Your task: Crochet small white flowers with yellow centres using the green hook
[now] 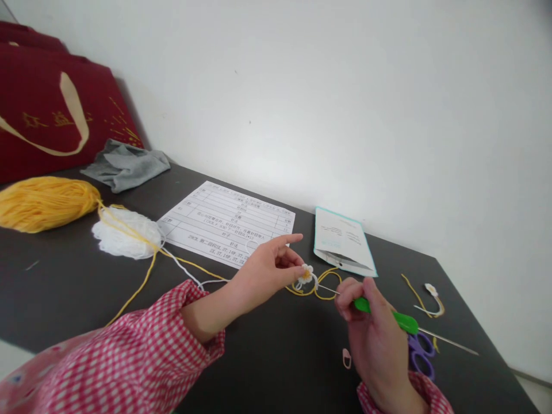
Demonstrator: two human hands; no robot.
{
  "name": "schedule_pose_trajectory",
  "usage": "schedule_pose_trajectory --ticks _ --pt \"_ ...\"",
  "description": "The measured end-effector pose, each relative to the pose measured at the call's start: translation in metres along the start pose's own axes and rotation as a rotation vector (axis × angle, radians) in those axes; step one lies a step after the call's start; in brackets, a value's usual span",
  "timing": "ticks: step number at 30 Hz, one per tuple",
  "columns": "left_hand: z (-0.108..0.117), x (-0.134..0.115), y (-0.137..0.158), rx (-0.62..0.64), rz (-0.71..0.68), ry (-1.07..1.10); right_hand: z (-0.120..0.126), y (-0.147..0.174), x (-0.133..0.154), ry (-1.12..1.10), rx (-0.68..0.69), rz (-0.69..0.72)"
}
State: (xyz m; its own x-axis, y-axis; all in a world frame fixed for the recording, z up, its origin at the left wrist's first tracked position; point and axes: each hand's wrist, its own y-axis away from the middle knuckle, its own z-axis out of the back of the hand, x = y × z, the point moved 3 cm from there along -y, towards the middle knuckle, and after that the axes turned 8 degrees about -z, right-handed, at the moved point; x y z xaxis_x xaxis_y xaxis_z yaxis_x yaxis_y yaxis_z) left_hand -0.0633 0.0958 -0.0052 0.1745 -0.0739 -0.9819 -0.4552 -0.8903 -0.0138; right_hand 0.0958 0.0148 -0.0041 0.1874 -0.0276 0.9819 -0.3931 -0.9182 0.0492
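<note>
Left hand (266, 264) pinches white-yellow crochet flower (307, 275) at thumb tip; right hand (376, 339) grips green-handled hook (406, 322), its tip just beside flower.

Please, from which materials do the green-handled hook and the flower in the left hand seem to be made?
Green-handled hook: handle probably smooth plastic, being evenly, brightly coloured; thin, straight grey shaft likely metal.
Flower: apparently matte yarn, judging by its soft, rounded petals; fibre unclear.

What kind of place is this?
Likely a yarn-craft workspace, home or studio unclear: a dark table holds yellow yarn and a printed sheet, and the right hand holds a green-handled hook.
</note>
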Motion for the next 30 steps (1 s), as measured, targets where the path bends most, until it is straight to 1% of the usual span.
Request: schedule_pose_trajectory --ticks 6,11,13,17,21,24,26,28,30 --pt "-0.001 -0.001 0.001 -0.006 -0.011 -0.019 -0.001 -0.001 -0.002 0.036 -0.027 0.030" --pt "0.000 -0.003 0.002 0.005 -0.062 -0.032 0.003 -0.001 -0.005 0.061 -0.076 0.065" --pt "-0.001 -0.005 0.004 0.020 -0.090 -0.036 0.002 -0.001 -0.008 0.086 -0.034 0.023" --pt "-0.007 -0.009 0.011 0.031 -0.175 -0.102 -0.006 0.003 -0.011 0.103 0.118 -0.098" --pt "-0.009 -0.009 0.017 0.001 -0.284 -0.223 -0.008 0.005 -0.010 0.102 0.171 -0.111" --pt "-0.008 -0.008 0.018 -0.006 -0.312 -0.237 -0.006 0.004 -0.011 0.158 0.167 -0.073" --pt "-0.008 -0.007 0.018 -0.004 -0.294 -0.194 -0.004 0.004 -0.012 0.220 0.145 -0.017" --pt "-0.009 -0.005 0.018 0.002 -0.256 -0.130 -0.001 0.004 -0.009 0.291 0.100 0.072" --pt "-0.010 -0.004 0.017 0.009 -0.225 -0.066 0.001 0.004 -0.002 0.372 0.050 0.190"
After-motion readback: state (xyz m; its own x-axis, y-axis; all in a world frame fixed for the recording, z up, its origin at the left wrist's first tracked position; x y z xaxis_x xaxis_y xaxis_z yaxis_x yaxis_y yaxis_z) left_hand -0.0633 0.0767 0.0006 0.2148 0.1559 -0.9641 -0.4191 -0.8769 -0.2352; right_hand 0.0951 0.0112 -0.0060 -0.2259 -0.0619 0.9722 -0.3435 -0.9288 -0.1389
